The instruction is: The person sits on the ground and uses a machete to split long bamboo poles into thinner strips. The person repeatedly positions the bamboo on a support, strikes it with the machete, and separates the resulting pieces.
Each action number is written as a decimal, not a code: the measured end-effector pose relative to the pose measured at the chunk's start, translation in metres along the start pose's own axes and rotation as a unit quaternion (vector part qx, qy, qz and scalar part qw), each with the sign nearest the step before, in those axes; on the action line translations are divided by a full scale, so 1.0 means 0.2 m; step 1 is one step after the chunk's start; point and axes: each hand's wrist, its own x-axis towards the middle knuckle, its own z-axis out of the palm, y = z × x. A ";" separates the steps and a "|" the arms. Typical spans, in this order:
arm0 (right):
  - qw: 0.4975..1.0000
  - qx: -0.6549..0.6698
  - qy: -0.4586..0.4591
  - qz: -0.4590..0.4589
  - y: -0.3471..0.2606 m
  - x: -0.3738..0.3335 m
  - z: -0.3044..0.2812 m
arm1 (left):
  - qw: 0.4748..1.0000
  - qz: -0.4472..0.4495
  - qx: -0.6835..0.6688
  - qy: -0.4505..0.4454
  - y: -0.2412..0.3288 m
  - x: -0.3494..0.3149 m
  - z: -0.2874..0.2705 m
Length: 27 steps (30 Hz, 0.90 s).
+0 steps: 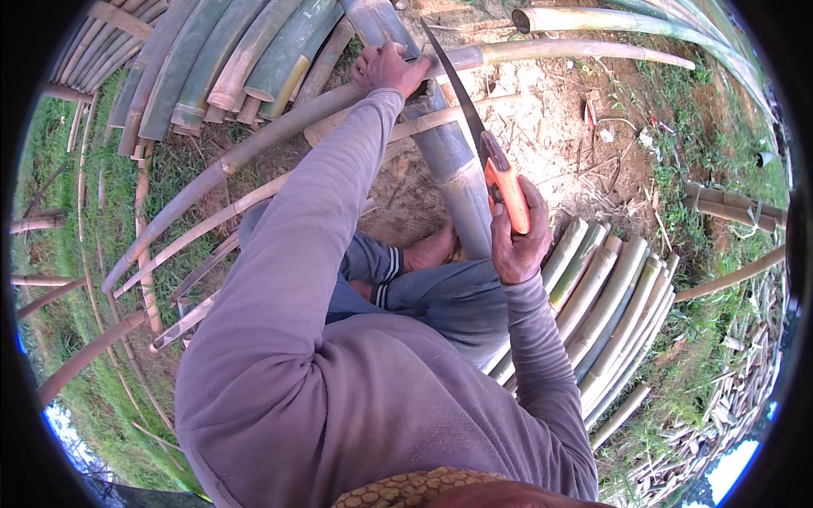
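My right hand (518, 237) is closed around the orange handle of a hand saw (506, 188). The saw's long dark blade points up and away, crossing over a long bamboo pole (279, 135) just right of my left hand; I cannot tell whether its teeth touch the pole. My left hand (389, 69) grips that pole from above, fingers wrapped round it. The pole runs from lower left to upper right, over a thick grey-green bamboo stem (449, 161) that reaches back toward my legs. A thinner bamboo strip (457, 116) also crosses the stem.
Cut green bamboo lengths (212, 68) are stacked at the far left. More cut pieces (605, 296) lie beside my right forearm. A thick pole (593, 21) lies at the far right. My bare foot (430, 251) is close to the stem. Thin poles lie on grass at left.
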 end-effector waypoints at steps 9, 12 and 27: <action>0.994 0.092 -0.016 0.062 0.10 -0.02 -0.03 | 0.999 -0.016 0.028 -0.001 0.03 0.03 0.03; 0.998 0.053 -0.002 0.023 0.08 0.03 -0.02 | 0.999 -0.020 0.035 0.000 0.03 0.02 0.02; 0.993 0.117 0.014 0.030 0.17 0.05 0.03 | 0.999 0.003 0.033 0.011 0.03 0.01 0.01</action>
